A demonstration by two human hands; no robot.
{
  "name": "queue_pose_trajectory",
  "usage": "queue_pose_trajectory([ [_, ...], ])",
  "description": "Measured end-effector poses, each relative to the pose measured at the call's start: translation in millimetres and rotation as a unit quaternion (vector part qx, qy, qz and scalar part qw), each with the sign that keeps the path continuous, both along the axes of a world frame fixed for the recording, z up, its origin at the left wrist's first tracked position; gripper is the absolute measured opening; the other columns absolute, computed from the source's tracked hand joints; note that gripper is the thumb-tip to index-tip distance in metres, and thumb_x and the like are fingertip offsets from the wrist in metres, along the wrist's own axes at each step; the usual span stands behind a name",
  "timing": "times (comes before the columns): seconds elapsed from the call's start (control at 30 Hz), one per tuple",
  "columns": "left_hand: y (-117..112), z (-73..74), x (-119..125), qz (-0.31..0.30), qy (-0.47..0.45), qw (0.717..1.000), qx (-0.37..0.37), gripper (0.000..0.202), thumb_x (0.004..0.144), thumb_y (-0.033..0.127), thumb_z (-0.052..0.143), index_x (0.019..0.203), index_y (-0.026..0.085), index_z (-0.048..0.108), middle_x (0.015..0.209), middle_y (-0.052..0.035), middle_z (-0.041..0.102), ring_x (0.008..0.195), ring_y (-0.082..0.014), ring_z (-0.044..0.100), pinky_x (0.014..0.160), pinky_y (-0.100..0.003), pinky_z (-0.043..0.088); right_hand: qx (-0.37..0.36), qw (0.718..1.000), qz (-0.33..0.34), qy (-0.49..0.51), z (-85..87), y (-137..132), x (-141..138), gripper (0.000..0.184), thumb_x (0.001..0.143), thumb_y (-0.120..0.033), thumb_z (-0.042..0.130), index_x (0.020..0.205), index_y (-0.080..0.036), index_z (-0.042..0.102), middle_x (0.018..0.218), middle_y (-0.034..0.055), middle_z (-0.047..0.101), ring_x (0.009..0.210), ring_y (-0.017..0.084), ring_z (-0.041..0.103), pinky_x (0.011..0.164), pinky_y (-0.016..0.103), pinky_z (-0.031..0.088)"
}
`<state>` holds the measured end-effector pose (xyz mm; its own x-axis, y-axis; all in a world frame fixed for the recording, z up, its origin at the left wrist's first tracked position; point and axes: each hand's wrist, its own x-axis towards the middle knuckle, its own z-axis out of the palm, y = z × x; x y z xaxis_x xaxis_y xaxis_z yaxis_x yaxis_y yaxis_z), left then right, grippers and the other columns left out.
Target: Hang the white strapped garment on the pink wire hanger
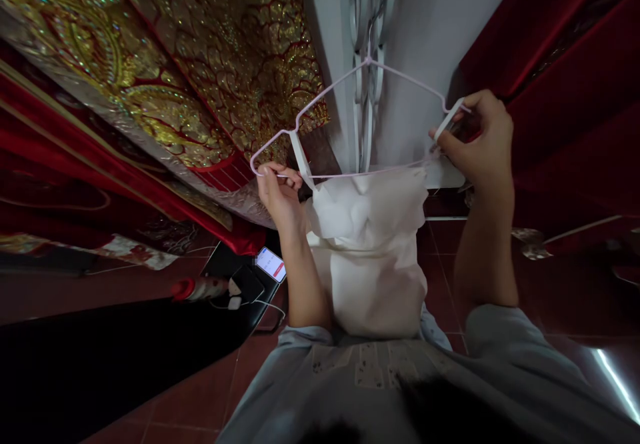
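A pale pink wire hanger (330, 89) is held up in front of me, its metal hook at the top. Its lower left corner is pinched by my left hand (283, 194). My right hand (480, 137) grips a white strap (449, 119) stretched between thumb and fingers at the hanger's right end. The other white strap (301, 155) loops over the left side of the hanger, near its notch. Both straps belong to a cream-white garment (373, 257) that hangs down over my lap in loose folds.
Gold sequinned red garments (210, 64) hang close on the left, dark red cloth (565, 97) on the right. A white metal stand (364, 124) rises behind the hanger. A lit phone (271, 264) and a bottle (200, 289) are on a black surface at lower left.
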<state>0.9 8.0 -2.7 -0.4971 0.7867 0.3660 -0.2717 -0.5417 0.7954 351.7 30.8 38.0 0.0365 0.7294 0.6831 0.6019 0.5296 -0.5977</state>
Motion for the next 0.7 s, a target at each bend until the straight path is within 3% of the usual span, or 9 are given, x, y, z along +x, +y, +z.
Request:
queue_pose_trajectory([
  [0.1,0.7,0.7,-2.5,-0.009,-0.002,1.000,0.013,0.055,0.095,0.078,0.072,0.089,0.027,0.052,0.061,0.0057,0.052,0.057,-0.0132,0.055,0.057,-0.025,0.042,0.013,0.997,-0.070,-0.007,-2.5,-2.2,-11.3,0.044,0.080,-0.034,0.097,0.108,-0.030,0.064,0.108,0.0081,0.064,0.109,0.029,0.058,0.102,0.050,0.051],
  [0.2,1.1,2.0,-2.1,-0.005,-0.008,1.000,0.019,0.057,0.092,0.079,0.075,0.088,0.027,0.051,0.060,0.0062,0.050,0.057,-0.0134,0.052,0.057,-0.025,0.042,0.040,0.995,-0.096,0.003,-7.9,-3.6,-21.3,0.056,0.077,-0.036,0.098,0.121,-0.027,0.064,0.117,0.0099,0.062,0.112,0.030,0.059,0.107,0.054,0.050],
  [0.27,0.3,2.9,0.4,0.000,-0.016,1.000,0.012,0.059,0.090,0.080,0.076,0.088,0.027,0.051,0.060,0.0060,0.050,0.058,-0.0137,0.053,0.057,-0.026,0.042,0.125,0.984,-0.123,0.025,-8.9,-7.5,-27.7,0.057,0.080,-0.039,0.094,0.127,-0.026,0.064,0.122,0.0111,0.059,0.120,0.032,0.058,0.114,0.059,0.046],
  [0.37,-2.6,3.6,6.6,-0.006,-0.033,0.999,0.002,0.059,0.087,0.080,0.078,0.089,0.027,0.051,0.062,0.0053,0.052,0.059,-0.0141,0.054,0.057,-0.026,0.041,0.230,0.961,-0.142,0.054,-10.9,-24.9,-45.4,0.039,0.095,-0.046,0.079,0.128,-0.031,0.064,0.125,0.0106,0.058,0.127,0.035,0.058,0.116,0.063,0.047],
  [0.43,-4.8,3.7,10.7,-0.012,-0.039,0.999,-0.009,0.059,0.087,0.080,0.077,0.089,0.027,0.050,0.063,0.0050,0.053,0.060,-0.0140,0.054,0.057,-0.026,0.042,0.179,0.978,-0.092,0.059,-17.9,-43.5,-66.4,0.029,0.103,-0.046,0.067,0.128,-0.033,0.065,0.124,0.0097,0.060,0.111,0.030,0.065,0.100,0.055,0.058],
  [0.47,-5.8,3.5,12.2,-0.012,-0.041,0.999,-0.015,0.059,0.088,0.080,0.076,0.089,0.027,0.050,0.063,0.0048,0.053,0.060,-0.0140,0.055,0.057,-0.026,0.042,0.116,0.991,-0.041,0.052,-23.9,-53.6,-78.8,0.027,0.104,-0.045,0.063,0.129,-0.034,0.065,0.124,0.0092,0.062,0.099,0.025,0.065,0.090,0.049,0.061],
  [0.53,-7.6,2.7,13.9,-0.008,-0.047,0.999,-0.022,0.057,0.090,0.078,0.075,0.089,0.027,0.051,0.063,0.0046,0.053,0.060,-0.0140,0.055,0.057,-0.026,0.043,0.034,0.999,0.034,0.016,-39.3,-71.7,-103.2,0.030,0.100,-0.046,0.070,0.126,-0.032,0.070,0.120,0.0073,0.067,0.077,0.017,0.061,0.070,0.038,0.061],
  [0.6,-10.0,0.6,14.0,-0.016,-0.055,0.998,-0.018,0.054,0.091,0.075,0.077,0.089,0.027,0.053,0.063,0.0039,0.057,0.061,-0.0139,0.056,0.058,-0.026,0.044,-0.047,0.997,0.066,0.019,-54.7,-83.4,-121.0,0.039,0.098,-0.044,0.073,0.134,-0.032,0.068,0.134,0.0090,0.064,0.070,0.013,0.056,0.067,0.036,0.060],
  [0.7,-18.0,-4.2,13.5,-0.048,-0.039,0.998,-0.035,0.049,0.092,0.072,0.078,0.093,0.026,0.062,0.075,0.0005,0.068,0.070,-0.0148,0.066,0.064,-0.025,0.049,-0.055,0.995,0.053,0.057,-67.3,-84.3,-130.3,0.039,0.100,-0.041,0.070,0.138,-0.032,0.066,0.142,0.0097,0.060,0.067,0.010,0.052,0.070,0.037,0.062],
])
